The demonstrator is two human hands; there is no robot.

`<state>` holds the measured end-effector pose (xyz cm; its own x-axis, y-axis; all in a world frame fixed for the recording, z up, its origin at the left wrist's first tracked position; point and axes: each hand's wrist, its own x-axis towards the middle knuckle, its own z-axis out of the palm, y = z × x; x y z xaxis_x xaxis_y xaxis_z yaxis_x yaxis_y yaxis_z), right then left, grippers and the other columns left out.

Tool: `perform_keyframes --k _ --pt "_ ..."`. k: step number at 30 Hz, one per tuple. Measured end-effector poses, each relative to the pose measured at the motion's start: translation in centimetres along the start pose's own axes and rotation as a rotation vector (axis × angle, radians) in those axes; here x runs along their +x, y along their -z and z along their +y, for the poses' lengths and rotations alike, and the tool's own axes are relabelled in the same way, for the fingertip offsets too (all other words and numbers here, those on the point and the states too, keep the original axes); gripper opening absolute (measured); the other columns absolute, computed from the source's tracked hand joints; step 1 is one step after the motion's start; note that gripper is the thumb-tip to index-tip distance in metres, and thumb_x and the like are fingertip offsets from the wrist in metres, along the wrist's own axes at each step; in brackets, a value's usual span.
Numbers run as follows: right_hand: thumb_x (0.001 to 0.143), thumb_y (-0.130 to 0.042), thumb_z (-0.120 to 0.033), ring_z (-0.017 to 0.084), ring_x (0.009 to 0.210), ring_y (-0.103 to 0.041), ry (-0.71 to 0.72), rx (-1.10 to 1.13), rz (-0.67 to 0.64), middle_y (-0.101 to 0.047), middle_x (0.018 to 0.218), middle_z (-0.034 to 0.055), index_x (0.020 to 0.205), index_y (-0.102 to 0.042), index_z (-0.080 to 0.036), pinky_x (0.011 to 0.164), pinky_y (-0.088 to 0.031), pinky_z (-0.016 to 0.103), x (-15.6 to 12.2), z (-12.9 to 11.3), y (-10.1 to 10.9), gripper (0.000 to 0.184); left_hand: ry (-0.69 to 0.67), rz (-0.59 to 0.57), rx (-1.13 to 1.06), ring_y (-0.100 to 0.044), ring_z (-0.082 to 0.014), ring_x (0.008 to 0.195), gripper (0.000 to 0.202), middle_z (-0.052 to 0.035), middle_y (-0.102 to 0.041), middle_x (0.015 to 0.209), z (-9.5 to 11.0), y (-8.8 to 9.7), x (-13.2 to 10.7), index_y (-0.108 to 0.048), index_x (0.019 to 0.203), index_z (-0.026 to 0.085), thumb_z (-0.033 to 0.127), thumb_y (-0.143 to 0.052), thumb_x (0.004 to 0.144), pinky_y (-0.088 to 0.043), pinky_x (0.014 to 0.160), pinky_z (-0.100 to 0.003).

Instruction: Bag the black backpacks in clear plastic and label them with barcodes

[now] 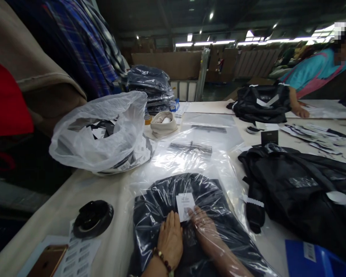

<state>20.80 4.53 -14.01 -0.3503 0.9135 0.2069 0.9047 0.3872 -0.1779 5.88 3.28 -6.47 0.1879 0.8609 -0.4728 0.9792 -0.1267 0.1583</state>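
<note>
A dark folded garment [161,200] lies before me in a clear plastic bag [161,177]. A white tag [185,204] shows at the middle of its upper part. My left hand [170,236] presses flat on the bag, fingers together and stretched out, just below the tag; a beaded bracelet is at that wrist. My right hand [203,227] lies at the tag's lower right corner with its fingers extended. Shiny film crosses the right forearm, so this arm appears to be inside the bag.
At left are a plastic sack of tags [100,150], a black tape roll [93,218], a phone [47,261] and barcode sheets [83,254]. Black bags [300,181] and a blue package [314,259] lie right. Wrapped garments [150,86] stand behind. A co-worker [314,73] leans over the table.
</note>
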Motion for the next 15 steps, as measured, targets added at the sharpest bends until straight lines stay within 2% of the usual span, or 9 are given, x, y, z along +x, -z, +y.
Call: perform_keyframes --k 4,5,7,9,11,13,15 --pt "0.075 -0.037 -0.007 0.027 0.104 -0.058 0.04 0.056 0.005 -0.057 0.12 0.0099 0.12 -0.056 -0.016 0.082 -0.052 0.035 -0.6 -0.2 -0.3 0.05 0.005 -0.018 0.014 -0.025 -0.0238 0.132 0.05 -0.0148 -0.026 0.144 -0.3 0.4 -0.2 -0.028 0.136 0.006 0.009 -0.021 0.086 -0.028 0.105 -0.042" --pt "0.075 -0.037 -0.007 0.026 0.105 -0.057 0.037 0.083 0.015 -0.056 0.121 0.0102 0.121 -0.054 -0.016 0.083 -0.051 0.035 -0.6 -0.3 -0.2 0.05 -0.002 -0.018 0.005 -0.027 -0.0227 0.131 0.052 -0.0146 -0.028 0.143 -0.4 0.7 -0.2 -0.028 0.136 0.006 0.006 -0.022 0.084 -0.029 0.105 -0.04" --pt "0.077 -0.036 -0.008 0.025 0.108 -0.055 0.02 0.16 0.028 -0.055 0.123 0.01 0.122 -0.053 -0.016 0.087 -0.05 0.035 -0.5 -0.5 0.3 0.049 -0.014 0.004 -0.016 -0.039 -0.021 0.124 0.053 -0.0142 -0.042 0.135 -0.9 1.6 -0.1 -0.038 0.13 0.008 0.0 -0.025 0.079 -0.035 0.1 -0.036" --pt "0.08 -0.036 -0.01 0.022 0.108 -0.055 0.0 0.236 0.016 -0.056 0.123 0.0068 0.123 -0.052 -0.021 0.088 -0.049 0.033 -0.4 -0.7 0.9 0.047 -0.007 0.091 -0.018 -0.054 -0.0211 0.107 0.047 -0.0124 -0.058 0.115 -1.2 2.7 0.4 -0.053 0.114 0.011 -0.002 -0.026 0.077 -0.043 0.091 -0.035" --pt "0.083 -0.036 -0.014 0.02 0.107 -0.056 0.019 0.264 0.015 -0.057 0.122 0.0045 0.124 -0.052 -0.024 0.089 -0.048 0.032 -0.3 -0.8 1.3 0.045 -0.019 0.232 0.0 -0.059 -0.0221 0.091 0.039 -0.0103 -0.063 0.096 -1.1 3.8 1.5 -0.06 0.095 0.013 0.001 -0.026 0.08 -0.046 0.082 -0.036" --pt "0.083 -0.036 -0.014 0.02 0.107 -0.056 0.074 0.241 0.072 -0.059 0.119 0.0057 0.122 -0.053 -0.021 0.09 -0.048 0.032 -0.3 -0.8 1.3 0.044 -0.096 0.366 0.01 -0.057 -0.0225 0.094 0.034 -0.0107 -0.062 0.096 -0.6 4.2 3.1 -0.06 0.093 0.013 0.004 -0.028 0.082 -0.046 0.083 -0.036" --pt "0.082 -0.034 -0.012 0.02 0.106 -0.056 0.095 0.234 0.152 -0.061 0.115 0.0071 0.12 -0.055 -0.019 0.09 -0.047 0.031 -0.2 -0.9 0.8 0.045 -0.184 0.424 0.01 -0.051 -0.0236 0.109 0.032 -0.0131 -0.059 0.113 0.0 3.5 5.0 -0.056 0.107 0.01 0.011 -0.033 0.085 -0.043 0.091 -0.037"
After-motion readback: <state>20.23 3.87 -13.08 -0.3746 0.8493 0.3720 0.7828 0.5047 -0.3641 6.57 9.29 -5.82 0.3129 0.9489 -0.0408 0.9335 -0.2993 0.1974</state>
